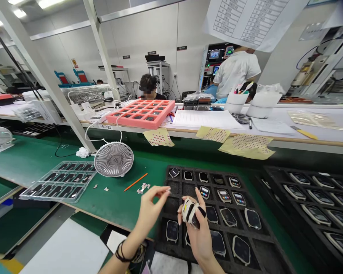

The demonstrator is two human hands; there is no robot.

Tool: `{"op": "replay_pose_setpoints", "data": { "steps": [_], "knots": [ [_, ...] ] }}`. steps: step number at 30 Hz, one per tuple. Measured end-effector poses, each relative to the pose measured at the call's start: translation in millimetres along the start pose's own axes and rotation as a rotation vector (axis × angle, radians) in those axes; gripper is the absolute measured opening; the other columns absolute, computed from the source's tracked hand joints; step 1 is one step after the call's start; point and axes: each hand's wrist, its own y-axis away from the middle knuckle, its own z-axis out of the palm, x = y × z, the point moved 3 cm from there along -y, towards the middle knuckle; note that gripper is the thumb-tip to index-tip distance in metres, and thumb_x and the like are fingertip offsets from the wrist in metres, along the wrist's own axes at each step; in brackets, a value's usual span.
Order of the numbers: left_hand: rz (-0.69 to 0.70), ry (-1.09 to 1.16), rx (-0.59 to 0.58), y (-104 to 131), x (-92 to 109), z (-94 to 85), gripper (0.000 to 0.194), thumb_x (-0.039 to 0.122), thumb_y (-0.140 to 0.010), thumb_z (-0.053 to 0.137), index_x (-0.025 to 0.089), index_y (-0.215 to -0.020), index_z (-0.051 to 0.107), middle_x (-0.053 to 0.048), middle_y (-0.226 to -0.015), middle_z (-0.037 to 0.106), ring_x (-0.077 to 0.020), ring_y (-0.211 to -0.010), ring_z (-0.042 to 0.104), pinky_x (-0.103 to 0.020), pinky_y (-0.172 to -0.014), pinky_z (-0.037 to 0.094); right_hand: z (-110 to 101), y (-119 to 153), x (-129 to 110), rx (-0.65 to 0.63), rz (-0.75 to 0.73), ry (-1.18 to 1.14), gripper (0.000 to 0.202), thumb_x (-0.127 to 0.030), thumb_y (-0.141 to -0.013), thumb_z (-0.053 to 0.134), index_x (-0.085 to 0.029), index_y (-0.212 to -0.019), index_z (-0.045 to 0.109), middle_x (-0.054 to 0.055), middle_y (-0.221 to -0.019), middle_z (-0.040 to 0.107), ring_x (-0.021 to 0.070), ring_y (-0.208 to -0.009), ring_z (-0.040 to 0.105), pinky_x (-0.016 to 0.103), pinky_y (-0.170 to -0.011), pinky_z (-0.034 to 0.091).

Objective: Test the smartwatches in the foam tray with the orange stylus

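Note:
Over the lower part of a black foam tray point(267, 249) of square watch cases, my right hand point(200, 232) is wrapped round a few watch parts point(192, 213) with pale frames and dark faces, held together. My left hand point(153, 207) is raised at the tray's left edge, thumb and fingertips pinched together; what lies between them, if anything, is too small to make out. A gap separates the two hands. Watches with lit screens, such as one watch point(224, 196), lie in the tray beyond my right hand.
A round white fan point(113, 160), an orange stick point(135, 182), small paper scraps point(143, 188) and a clear tray of black parts point(60, 180) are on the left. Another watch tray point(300, 205) stands right. A shelf above holds a pink foam tray point(140, 121). People are beyond.

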Motion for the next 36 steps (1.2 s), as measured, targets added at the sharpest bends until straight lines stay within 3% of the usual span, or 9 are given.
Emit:
{"op": "replay_pose_setpoints", "data": {
  "steps": [2, 5, 15, 19, 23, 26, 32, 36],
  "knots": [
    [-0.023, 0.181, 0.014, 15.2, 20.2, 15.3, 0.015, 0.028, -0.083, 0.062, 0.017, -0.088, 0.071, -0.005, -0.078, 0.066, -0.0158, -0.07, 0.061, -0.024, -0.063, 0.05, 0.3, 0.5, 1.0, 0.032, -0.03, 0.025, 0.053, -0.038, -0.084, 0.057, -0.035, -0.134, 0.04, 0.003, -0.103, 0.06, 0.018, -0.075, 0.06, 0.031, -0.059, 0.048],
    [-0.059, 0.304, 0.033, 29.2, 32.3, 29.9, 0.017, 0.026, -0.082, 0.063, 0.018, -0.095, 0.072, -0.002, -0.072, 0.062, -0.0121, -0.061, 0.057, -0.022, -0.059, 0.048, -2.7, 1.6, 2.8, 0.078, -0.053, 0.07, 0.057, -0.039, -0.08, 0.062, -0.034, -0.133, 0.041, 0.003, -0.107, 0.06, 0.0196, -0.087, 0.06, 0.032, -0.07, 0.05],
    [-0.046, 0.305, 0.056, 34.7, 35.6, 39.3, 0.013, 0.025, -0.082, 0.064, 0.018, -0.085, 0.075, -0.006, -0.079, 0.065, -0.0158, -0.072, 0.06, -0.022, -0.06, 0.048, -6.9, 3.3, 6.7, 0.093, -0.096, 0.142, 0.054, -0.041, -0.08, 0.06, -0.034, -0.131, 0.042, 0.003, -0.114, 0.057, 0.021, -0.096, 0.058, 0.035, -0.08, 0.049],
    [-0.054, 0.277, 0.055, 31.8, 36.2, 46.6, 0.014, 0.024, -0.085, 0.06, 0.018, -0.083, 0.072, -0.006, -0.083, 0.064, -0.0165, -0.078, 0.061, -0.024, -0.065, 0.048, -8.6, -0.3, 8.7, 0.173, -0.083, 0.142, 0.052, -0.042, -0.081, 0.059, -0.034, -0.13, 0.043, 0.002, -0.114, 0.057, 0.0205, -0.099, 0.057, 0.035, -0.082, 0.047],
    [-0.092, 0.298, -0.078, 21.8, 29.6, 53.0, 0.016, 0.026, -0.086, 0.058, 0.019, -0.09, 0.072, -0.008, -0.093, 0.064, -0.0186, -0.085, 0.06, -0.024, -0.064, 0.048, -14.5, -6.7, 9.8, 0.233, -0.077, 0.149, 0.055, -0.044, -0.079, 0.061, -0.034, -0.13, 0.043, 0.002, -0.11, 0.057, 0.0206, -0.101, 0.055, 0.034, -0.082, 0.047],
    [-0.146, 0.349, -0.213, 15.1, 23.0, 55.3, 0.02, 0.031, -0.085, 0.058, 0.017, -0.09, 0.072, -0.008, -0.092, 0.063, -0.016, -0.074, 0.058, -0.022, -0.055, 0.046, -18.4, -9.3, 9.3, 0.232, -0.076, 0.175, 0.056, -0.044, -0.078, 0.062, -0.033, -0.129, 0.044, 0.002, -0.11, 0.057, 0.0206, -0.1, 0.055, 0.033, -0.08, 0.047],
    [-0.261, 0.446, -0.221, 10.8, 14.5, 54.5, 0.025, 0.039, -0.077, 0.066, 0.014, -0.076, 0.064, -0.004, -0.087, 0.055, -0.0108, -0.063, 0.051, -0.021, -0.051, 0.044, -18.7, -8.1, 9.0, 0.235, -0.049, 0.214, 0.058, -0.047, -0.077, 0.062, -0.034, -0.13, 0.042, 0.003, -0.111, 0.056, 0.0203, -0.094, 0.056, 0.032, -0.072, 0.049],
    [-0.357, 0.462, -0.302, 9.2, 13.8, 54.3, 0.031, 0.044, -0.075, 0.067, 0.013, -0.076, 0.061, 0.0, -0.076, 0.053, -0.0077, -0.056, 0.047, -0.021, -0.052, 0.041, -20.0, -6.9, 8.9, 0.228, -0.082, 0.302, 0.056, -0.046, -0.079, 0.06, -0.033, -0.131, 0.041, 0.003, -0.113, 0.055, 0.0215, -0.1, 0.054, 0.036, -0.081, 0.047]
  ]
}}
